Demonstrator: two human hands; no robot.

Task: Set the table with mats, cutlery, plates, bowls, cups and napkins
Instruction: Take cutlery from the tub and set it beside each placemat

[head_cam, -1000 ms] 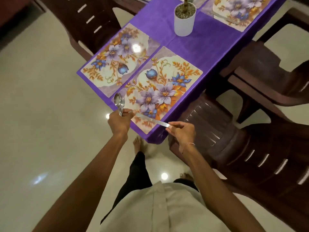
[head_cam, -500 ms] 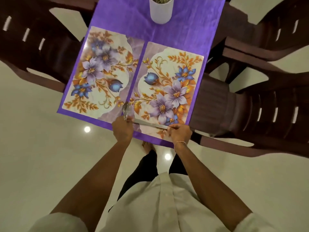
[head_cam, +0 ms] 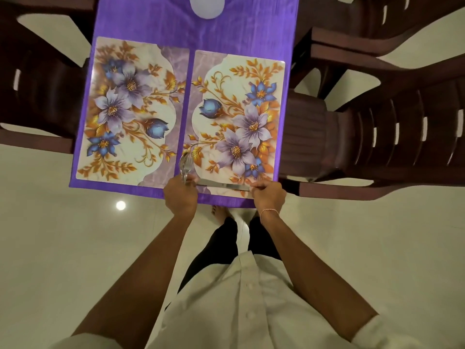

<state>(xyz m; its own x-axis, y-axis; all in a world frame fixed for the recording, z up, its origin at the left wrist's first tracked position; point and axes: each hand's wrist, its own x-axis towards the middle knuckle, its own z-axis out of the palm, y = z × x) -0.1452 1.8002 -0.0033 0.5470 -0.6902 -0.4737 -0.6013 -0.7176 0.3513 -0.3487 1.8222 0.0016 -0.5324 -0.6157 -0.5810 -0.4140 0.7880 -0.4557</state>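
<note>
A person in a white shirt (head_cam: 251, 298) stands at the near end of a table (head_cam: 226, 28) draped in purple cloth, seen from above through the head camera. Two floral mats lie side by side on the cloth, the left mat (head_cam: 130, 109) and the right mat (head_cam: 239, 117), with a thin purple strip between them.

The left hand (head_cam: 180, 195) is curled into a fist around a bundle of cutlery (head_cam: 185, 165) at the near left corner of the right mat. The heads stick up and away from the fist over the mat. Fork tines show, and the rest is too blurred to name.

The right hand (head_cam: 269, 195), with a thin bracelet (head_cam: 269, 211) on its wrist, pinches one end of a knife (head_cam: 221, 184) between its fingertips at the mat's near right corner. The knife runs level along the mat's near edge, and its other end reaches the left hand. Whether it rests on the mat cannot be told.

A white pot (head_cam: 206, 7) stands further up the table, cut off by the frame. Dark brown plastic chairs flank the table, one chair (head_cam: 377, 137) on the right and another chair (head_cam: 37, 96) on the left, on a pale glossy floor (head_cam: 63, 235).
</note>
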